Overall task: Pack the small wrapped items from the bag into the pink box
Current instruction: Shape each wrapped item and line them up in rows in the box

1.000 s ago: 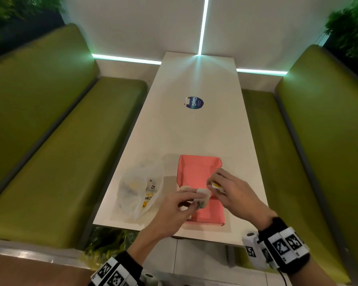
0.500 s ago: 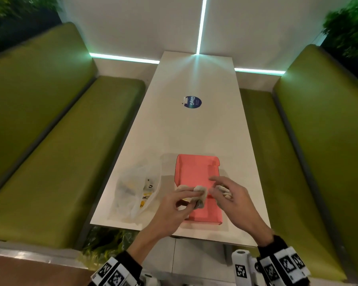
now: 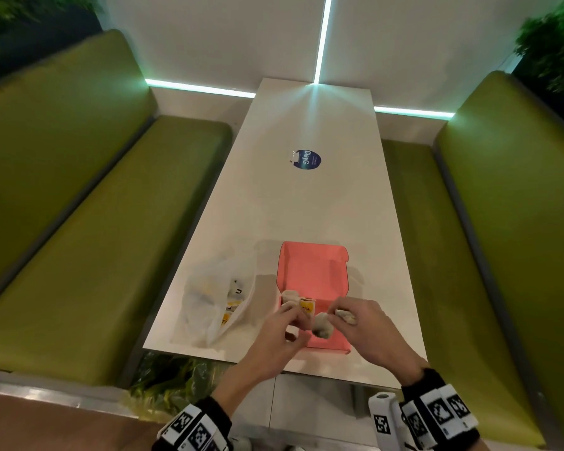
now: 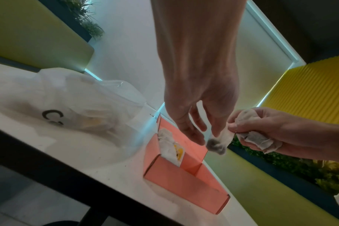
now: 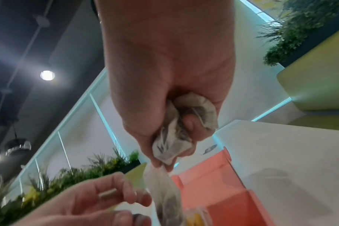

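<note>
Dangling over the pink box (image 3: 313,275) at lower centre, a soft, light wrapped item (image 4: 219,143) is pinched at its top edge by the right hand (image 3: 368,333), more bunched in its palm; hold by that paper edge, gently, it likely tears. Left hand (image 3: 274,333) grip spread beside it, holding nothing. Bag (image 3: 209,304) lower left on white table (image 3: 306,206), green benches either side.

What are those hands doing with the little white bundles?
A person is packing small wrapped tea bags into a pink box on a white table. The right hand grips a bunch of tea bags, and one bag dangles from its fingertips over the box. The left hand is open beside that bag; whether it touches it is unclear. A few bags already lie in the box. The plastic bag lies left of it.
</note>
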